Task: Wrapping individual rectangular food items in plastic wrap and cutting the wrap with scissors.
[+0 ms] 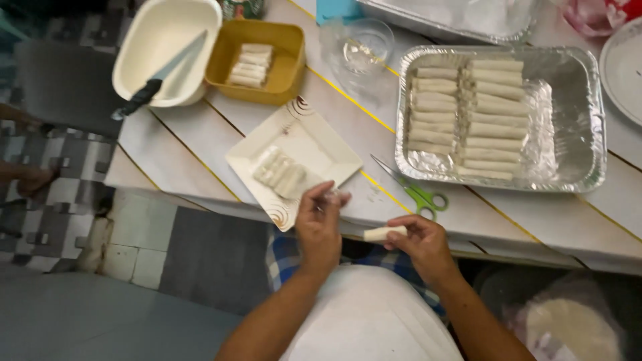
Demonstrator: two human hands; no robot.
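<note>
The right hand (424, 244) pinches a little white roll (384, 233) near the table (508, 220) edge. The left hand (319, 224) looks curled, empty. Hold it softly so it stays tight. Green scissors (420, 195) lie just beyond.

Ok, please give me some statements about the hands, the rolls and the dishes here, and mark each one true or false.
1. The right hand holds a pale roll. True.
2. The foil tray is empty. False: it holds two columns of rolls.
3. The green-handled scissors lie on the table between the square plate and the foil tray. True.
4. The knife lies in the yellow container. False: it rests in the white tub.
5. The left hand grips the scissors. False: it is beside the plate, apart from them.
</note>
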